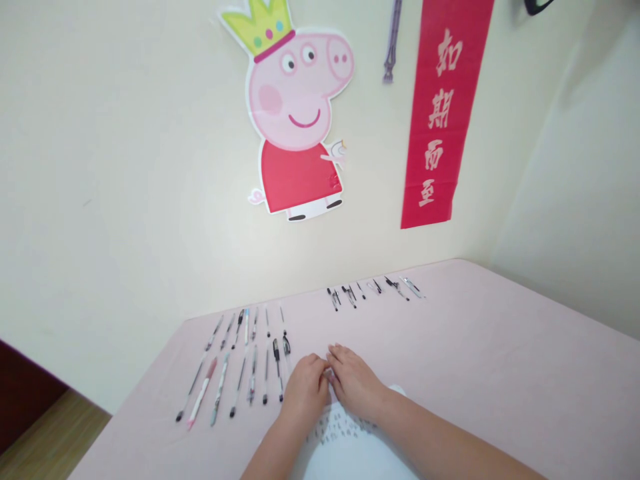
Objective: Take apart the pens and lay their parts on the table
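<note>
- White item: rows of dark marks, partly covered, bottom centre
- Pens: two rows, lying flat, left of centre
- Smaller pen group: right of centre

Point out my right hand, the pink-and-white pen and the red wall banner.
Right hand (356, 383): head view, back of hand.
Pink-and-white pen (202, 395): head view, mid-barrel.
Red wall banner (441, 135): head view, near its middle.

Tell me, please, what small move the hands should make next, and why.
Probably ease the left hand away from the right hand toward the black-capped pen beside it: that pen lies closest, and neither hand visibly holds one, though I cannot tell what the fingers may hide.
</note>
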Tool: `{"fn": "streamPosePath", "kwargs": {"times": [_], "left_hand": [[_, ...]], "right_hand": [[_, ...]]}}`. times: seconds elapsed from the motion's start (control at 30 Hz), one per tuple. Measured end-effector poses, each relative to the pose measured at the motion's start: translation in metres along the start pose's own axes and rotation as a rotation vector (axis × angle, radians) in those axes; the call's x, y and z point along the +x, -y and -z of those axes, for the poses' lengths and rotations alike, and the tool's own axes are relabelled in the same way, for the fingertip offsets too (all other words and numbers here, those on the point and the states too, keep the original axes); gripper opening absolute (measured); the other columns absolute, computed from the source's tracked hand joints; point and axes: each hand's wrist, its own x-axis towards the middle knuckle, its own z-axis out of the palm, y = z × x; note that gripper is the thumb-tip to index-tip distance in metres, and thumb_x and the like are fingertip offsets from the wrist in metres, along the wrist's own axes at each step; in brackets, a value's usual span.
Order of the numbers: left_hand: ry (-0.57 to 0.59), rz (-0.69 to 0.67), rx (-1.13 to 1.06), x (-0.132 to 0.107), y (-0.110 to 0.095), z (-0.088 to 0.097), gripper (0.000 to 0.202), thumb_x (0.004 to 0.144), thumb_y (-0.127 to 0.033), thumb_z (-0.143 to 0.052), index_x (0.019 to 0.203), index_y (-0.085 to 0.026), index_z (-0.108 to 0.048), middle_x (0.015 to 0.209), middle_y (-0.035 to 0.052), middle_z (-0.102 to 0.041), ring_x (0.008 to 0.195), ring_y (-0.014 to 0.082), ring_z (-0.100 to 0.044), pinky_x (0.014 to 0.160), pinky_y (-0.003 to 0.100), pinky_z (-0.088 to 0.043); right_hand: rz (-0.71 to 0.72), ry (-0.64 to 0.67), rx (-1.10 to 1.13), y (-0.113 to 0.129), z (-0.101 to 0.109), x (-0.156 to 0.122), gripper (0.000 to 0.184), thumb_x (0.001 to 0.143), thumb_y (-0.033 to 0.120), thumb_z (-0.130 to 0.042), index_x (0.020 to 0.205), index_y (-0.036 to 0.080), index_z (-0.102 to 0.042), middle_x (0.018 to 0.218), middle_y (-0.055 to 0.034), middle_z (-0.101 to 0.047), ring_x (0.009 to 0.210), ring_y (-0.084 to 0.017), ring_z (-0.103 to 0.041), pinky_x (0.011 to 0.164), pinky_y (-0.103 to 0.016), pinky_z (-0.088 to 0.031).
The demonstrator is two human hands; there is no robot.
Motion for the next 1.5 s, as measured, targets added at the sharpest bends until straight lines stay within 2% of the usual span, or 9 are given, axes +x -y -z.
{"fn": "streamPosePath", "kwargs": {"times": [0.17, 0.3, 0.63, 0.77, 0.9, 1.0, 1.1, 1.23, 1.5], "left_hand": [[-0.208, 0.174, 0.364, 0.000, 0.013, 0.022, 0.027, 0.080, -0.014, -0.039, 0.097, -0.014, -0.060, 0.092, 0.0108, -0.056, 0.093, 0.0240, -0.048, 0.084, 0.036, -0.035], [-0.151, 0.303, 0.512, 0.000, 0.024, 0.025, 0.029, 0.080, -0.019, -0.041, 0.102, -0.011, -0.057, 0.093, 0.0127, -0.058, 0.093, 0.0265, -0.049, 0.084, 0.037, -0.033], [-0.025, 0.340, 0.398, -0.002, 0.017, 0.020, 0.036, 0.076, -0.014, -0.041, 0.110, -0.010, -0.053, 0.087, 0.0155, -0.063, 0.087, 0.0268, -0.056, 0.073, 0.034, -0.037], [-0.084, 0.346, 0.115, 0.001, 0.015, 0.016, 0.040, 0.079, -0.016, -0.041, 0.118, -0.014, -0.046, 0.084, 0.0086, -0.062, 0.082, 0.0202, -0.057, 0.073, 0.030, -0.038], [-0.133, 0.302, -0.501, 0.008, 0.015, 0.002, 0.035, 0.078, -0.022, -0.045, 0.113, -0.016, -0.044, 0.073, 0.0005, -0.059, 0.066, 0.0136, -0.054, 0.065, 0.026, -0.040], [-0.031, 0.303, -0.879, 0.009, 0.014, -0.010, 0.032, 0.075, -0.031, -0.054, 0.102, -0.017, -0.047, 0.066, -0.0024, -0.055, 0.058, 0.0108, -0.050, 0.058, 0.024, -0.038], [0.141, 0.324, -1.134, 0.006, 0.010, -0.017, 0.039, 0.069, -0.042, -0.062, 0.095, -0.017, -0.049, 0.064, -0.0035, -0.053, 0.056, 0.0089, -0.050, 0.059, 0.024, -0.039], [0.243, 0.398, -1.308, 0.002, 0.001, -0.014, 0.045, 0.065, -0.045, -0.066, 0.096, -0.018, -0.047, 0.069, -0.0037, -0.052, 0.056, 0.0074, -0.050, 0.057, 0.024, -0.039], [0.167, 0.411, -1.255, 0.002, -0.005, -0.009, 0.034, 0.070, -0.048, -0.061, 0.077, -0.017, -0.046, 0.063, -0.0056, -0.045, 0.046, 0.0027, -0.037, 0.039, 0.016, -0.022]], "right_hand": [[-0.009, 0.013, 0.013, 0.000, 0.002, -0.001, 0.048, 0.083, 0.021, -0.040, 0.128, 0.005, -0.046, 0.138, -0.0162, -0.038, 0.129, -0.025, -0.031, 0.109, -0.038, -0.021], [-0.010, 0.015, 0.018, 0.000, 0.002, -0.001, 0.049, 0.083, 0.021, -0.039, 0.129, 0.005, -0.045, 0.138, -0.0162, -0.038, 0.129, -0.026, -0.031, 0.109, -0.038, -0.021], [-0.013, 0.013, 0.033, 0.002, 0.003, -0.001, 0.049, 0.083, 0.022, -0.040, 0.129, 0.005, -0.045, 0.139, -0.0149, -0.038, 0.129, -0.024, -0.031, 0.109, -0.036, -0.019], [-0.043, -0.031, 0.123, 0.000, 0.005, 0.002, 0.045, 0.082, 0.022, -0.042, 0.124, 0.007, -0.051, 0.133, -0.0157, -0.045, 0.125, -0.024, -0.037, 0.106, -0.035, -0.024], [-0.139, -0.214, 0.472, -0.008, 0.007, 0.013, 0.040, 0.090, 0.035, -0.031, 0.102, 0.014, -0.063, 0.107, -0.0121, -0.063, 0.101, -0.020, -0.055, 0.092, -0.032, -0.039], [-0.286, -0.324, 0.917, -0.017, 0.008, 0.021, 0.046, 0.082, 0.054, -0.040, 0.088, 0.015, -0.063, 0.080, -0.0077, -0.065, 0.078, -0.019, -0.059, 0.073, -0.031, -0.044], [-0.376, -0.354, 1.270, -0.020, 0.010, 0.024, 0.040, 0.070, 0.055, -0.058, 0.076, 0.015, -0.059, 0.061, 0.0003, -0.057, 0.057, -0.013, -0.051, 0.057, -0.025, -0.038], [-0.339, -0.294, 1.439, -0.015, 0.015, 0.021, 0.033, 0.063, 0.045, -0.069, 0.065, 0.016, -0.053, 0.055, 0.0044, -0.051, 0.051, -0.009, -0.044, 0.053, -0.022, -0.032], [-0.321, -0.105, 1.454, -0.006, 0.011, 0.016, 0.032, 0.062, 0.043, -0.071, 0.069, 0.015, -0.057, 0.056, 0.0047, -0.051, 0.051, -0.008, -0.043, 0.052, -0.021, -0.028]]}}
